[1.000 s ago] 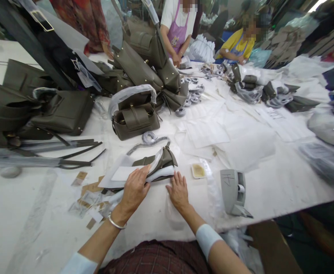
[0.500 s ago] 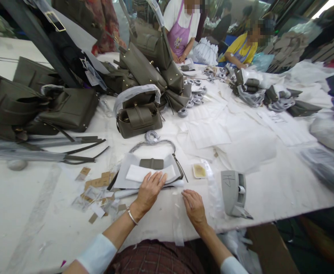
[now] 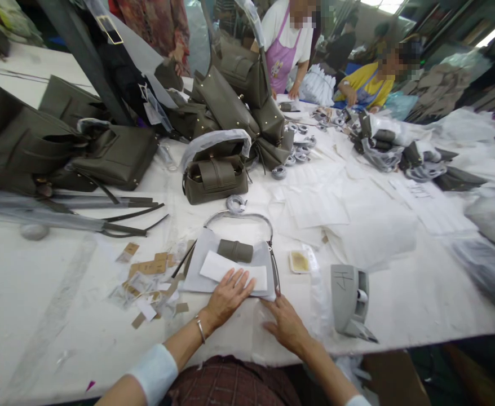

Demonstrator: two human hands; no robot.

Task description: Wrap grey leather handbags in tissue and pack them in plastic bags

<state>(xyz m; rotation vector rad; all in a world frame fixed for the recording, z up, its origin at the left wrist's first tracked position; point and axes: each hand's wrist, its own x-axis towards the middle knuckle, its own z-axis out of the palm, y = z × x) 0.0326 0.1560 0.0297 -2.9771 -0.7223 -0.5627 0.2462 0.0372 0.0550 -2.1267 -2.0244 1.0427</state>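
In front of me a handbag (image 3: 235,250) lies flat on the table, mostly covered by a grey-white sheet (image 3: 203,254); its olive clasp strap shows, and the handle arches away from me. A folded white paper strip (image 3: 220,269) rests on the sheet. My left hand (image 3: 233,290) lies flat over the strip's near edge, fingers stretched out. At the sheet's lower right corner is my right hand (image 3: 283,321), its fingers apart and fingertips touching the edge. Whether anything thin lies under those fingertips is hidden.
A tape dispenser (image 3: 349,301) and a small dish (image 3: 299,261) stand to the right. Tags and small packets (image 3: 150,282) lie left. Beyond are an upright olive handbag (image 3: 216,177), a coiled strap (image 3: 235,203) and piled bags (image 3: 230,107). People work across the table.
My right hand has moved in to the sheet's lower right corner. The white strip now lies more tilted, and the rolled edge near my left hand looks flatter. The view has shifted slightly.
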